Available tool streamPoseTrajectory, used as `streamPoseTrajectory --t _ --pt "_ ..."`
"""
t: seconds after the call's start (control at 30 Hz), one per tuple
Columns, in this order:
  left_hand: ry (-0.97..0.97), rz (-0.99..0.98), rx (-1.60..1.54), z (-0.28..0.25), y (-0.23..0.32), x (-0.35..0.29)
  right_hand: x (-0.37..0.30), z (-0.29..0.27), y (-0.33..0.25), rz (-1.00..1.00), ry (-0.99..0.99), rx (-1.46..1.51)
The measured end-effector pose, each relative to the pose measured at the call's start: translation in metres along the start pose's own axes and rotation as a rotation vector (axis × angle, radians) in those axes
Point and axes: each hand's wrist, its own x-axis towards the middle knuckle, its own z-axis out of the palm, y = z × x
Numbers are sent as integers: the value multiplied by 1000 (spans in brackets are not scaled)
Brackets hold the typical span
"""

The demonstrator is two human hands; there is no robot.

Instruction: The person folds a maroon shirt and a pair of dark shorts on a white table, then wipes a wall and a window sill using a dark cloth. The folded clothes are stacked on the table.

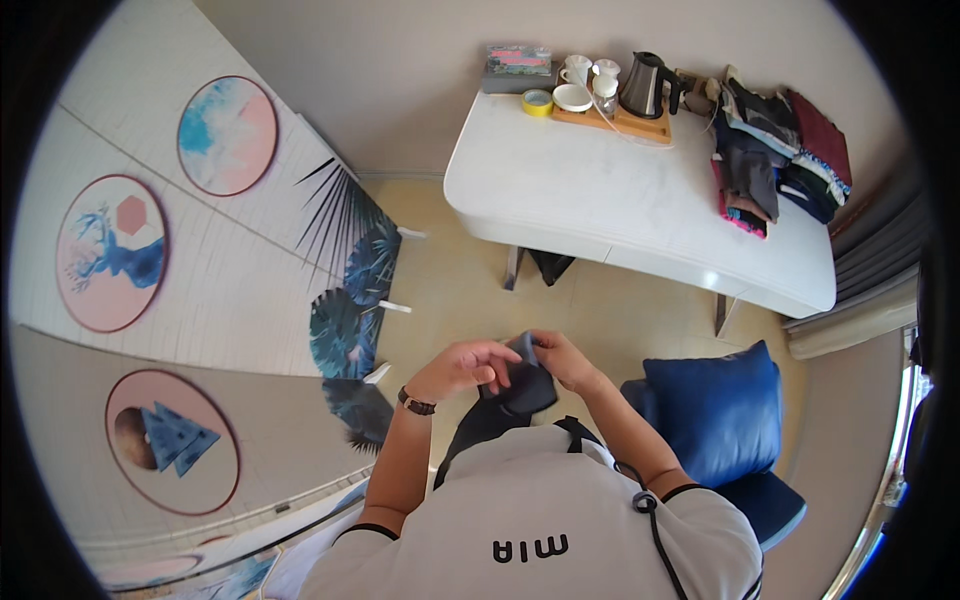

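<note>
In front of my body hangs a small, dark grey piece of folded cloth, slightly blurred. It looks like a garment, but its exact kind does not show. My right hand pinches its upper edge between thumb and fingers. On the other side, my left hand is beside the cloth, its fingers apart and loosely bent, the tips at the cloth's left edge. A dark wristwatch is on my left wrist.
Ahead stands a white table with a pile of folded clothes, a kettle, cups on a wooden tray and yellow tape. A chair with a blue cushion is at right; a decorated panel is at left.
</note>
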Motion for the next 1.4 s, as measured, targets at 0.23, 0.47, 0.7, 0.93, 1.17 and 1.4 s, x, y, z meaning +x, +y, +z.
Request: streamPoseTrajectory --t 0.23,0.47,0.7,0.93,1.17,1.4 --pt "777 251 424 -85 -33 96 70 -50 -69 35 246 393" --pt "410 -28 -509 -136 -23 165 134 -93 -107 -227 214 8" --pt "608 14 -358 -170 -18 211 168 -165 -128 36 -29 685" --pt "873 -167 60 -221 19 268 284 -192 -133 69 192 -156" --pt "1055 4 -72 -294 34 332 364 -231 -190 3 94 -146" --pt "1318 135 424 -369 40 414 478 -302 -192 -144 375 -195"
